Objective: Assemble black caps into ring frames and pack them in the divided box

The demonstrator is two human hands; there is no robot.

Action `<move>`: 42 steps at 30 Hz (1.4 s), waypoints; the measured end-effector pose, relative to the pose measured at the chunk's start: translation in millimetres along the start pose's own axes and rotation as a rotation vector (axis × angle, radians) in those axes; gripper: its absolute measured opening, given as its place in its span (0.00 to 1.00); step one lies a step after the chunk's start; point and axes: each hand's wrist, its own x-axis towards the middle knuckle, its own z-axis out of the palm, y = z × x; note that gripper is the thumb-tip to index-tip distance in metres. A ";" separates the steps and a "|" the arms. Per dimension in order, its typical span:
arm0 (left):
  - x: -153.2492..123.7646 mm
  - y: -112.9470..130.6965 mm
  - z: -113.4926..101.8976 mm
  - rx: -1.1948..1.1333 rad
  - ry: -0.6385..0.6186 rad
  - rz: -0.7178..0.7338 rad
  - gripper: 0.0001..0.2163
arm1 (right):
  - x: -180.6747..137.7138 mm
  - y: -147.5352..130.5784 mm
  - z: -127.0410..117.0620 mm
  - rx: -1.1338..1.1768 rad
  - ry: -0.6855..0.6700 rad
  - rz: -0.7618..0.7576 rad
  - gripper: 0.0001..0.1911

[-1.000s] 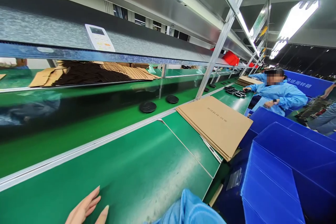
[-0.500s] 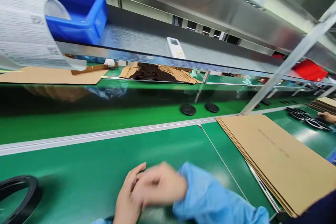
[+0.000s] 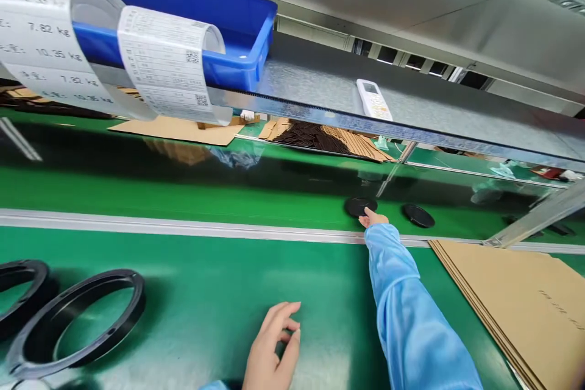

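My right hand [image 3: 374, 218], in a light blue sleeve, stretches far forward to the green strip beyond the pale rail. Its fingers pinch the near edge of a flat black round disc [image 3: 358, 206]. A second black disc [image 3: 418, 216] lies just to the right on the same strip. Low in the middle, my left hand [image 3: 274, 347] hovers over the green table with loosely curled fingers, apart and holding nothing. Two large black rings lie at the left: one ring [image 3: 132, 308] nearer to my left hand, another ring [image 3: 39, 280] partly cut off by the frame.
A stack of cardboard sheets [image 3: 516, 298] lies at the right, beside a slanting metal post [image 3: 539, 213]. Across the top runs a metal shelf [image 3: 315, 79] with a white remote control [image 3: 373, 99] and a blue bin [image 3: 242, 67] draped with label rolls [image 3: 167, 67].
My hands, close together before, are now apart. The right one has reached forward to the black disc. The view has turned left, bringing more of the black rings and labels into sight.
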 end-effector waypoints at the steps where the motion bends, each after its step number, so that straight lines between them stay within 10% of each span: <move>1: -0.3 3.3 0.9 -0.016 -0.004 -0.021 0.15 | -13.5 2.8 5.8 0.035 -0.070 0.042 0.11; 9: -5.1 46.2 -16.5 -0.948 -0.137 -0.280 0.38 | -248.3 40.8 -11.8 0.237 -0.790 0.353 0.26; 13: -29.4 57.9 -46.0 -1.250 -0.219 -0.409 0.35 | -316.5 53.2 -28.5 0.130 -1.087 0.508 0.27; 16: -56.8 63.3 -71.5 -1.371 -0.145 -0.374 0.27 | -323.6 58.2 -26.0 -0.125 -1.074 0.255 0.32; 20: -88.6 70.3 -101.6 -1.432 -0.177 -0.360 0.28 | -328.0 50.3 -9.6 -0.301 -0.763 -0.593 0.21; 24: -109.9 76.7 -116.4 -1.449 -0.187 -0.304 0.37 | -352.1 39.7 13.4 -0.313 -0.892 -1.020 0.15; 30: -130.8 83.5 -124.4 -1.460 -0.111 -0.240 0.35 | -365.0 39.3 28.0 -0.205 -0.921 -1.037 0.14; 37: -135.2 84.6 -117.1 -1.450 -0.104 -0.200 0.29 | -346.0 34.8 25.2 -0.004 -1.081 -0.446 0.13; 42: -131.7 85.5 -101.8 -1.405 -0.070 -0.219 0.27 | -354.5 41.9 23.7 0.003 -1.067 -0.444 0.13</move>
